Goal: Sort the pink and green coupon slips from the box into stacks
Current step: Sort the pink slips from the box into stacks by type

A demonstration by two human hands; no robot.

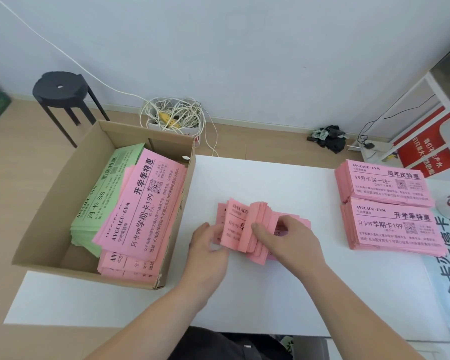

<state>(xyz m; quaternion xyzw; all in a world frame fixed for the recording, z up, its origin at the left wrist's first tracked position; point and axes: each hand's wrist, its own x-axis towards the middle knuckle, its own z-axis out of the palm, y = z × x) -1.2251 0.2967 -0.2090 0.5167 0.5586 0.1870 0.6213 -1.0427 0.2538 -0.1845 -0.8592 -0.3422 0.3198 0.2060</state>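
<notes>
While the white surface (244,302) fills most of the view, the cardboard box (52,203) on its left part is the landmark for everything else. Inside the box, green slips (96,196) lie along the side away from the open surface. Pink slips (146,203) overlap them on the inner side, their long axes running slantwise from the near wall to the far wall. Well to the right of the box, at the opposite edge, a far pink stack (387,185) and a near pink stack (392,229) lie touching, one behind the other. Between the box and those stacks, a bundle of pink slips (238,224) rests on the surface, its long axis pointing from the box toward the stacks. Both hands are clamped on it. The left hand (208,242) holds the end nearer the box, and the right hand (294,237) grips the middle, thumb on slips bent upward in a fan. Any sorted slip probably travels away from the box, so the right hand is the better placed to carry it.
</notes>
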